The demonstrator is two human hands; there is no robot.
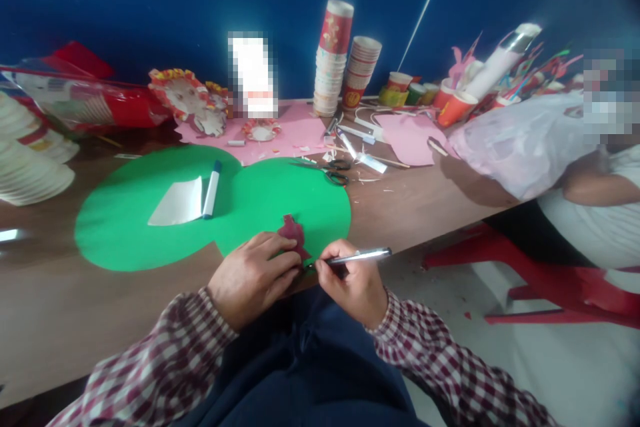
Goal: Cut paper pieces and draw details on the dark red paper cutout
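My left hand (pixel 257 273) holds a dark red paper cutout (pixel 294 232) down on the green paper (pixel 260 197), its fingers bent and close together over the lower part. Part of the cutout is hidden beneath them. Between thumb and fingers my right hand (pixel 350 280) grips a silver and black pen (pixel 367 255), its tip at the green paper's near edge beside the cutout. Farther left on the green paper lie a white piece of paper (pixel 177 201) and a white marker with a blue cap (pixel 212 190). Black-handled scissors (pixel 336 175) rest at its far edge.
Tall stacks of paper cups (pixel 333 57) stand along the blue wall, with more stacked cups (pixel 30 153) at left. Pink paper (pixel 300 123), pens and scraps lie behind the green paper. At right are a plastic bag (pixel 520 140), a seated person's arm (pixel 600 183) and a red chair (pixel 500 260).
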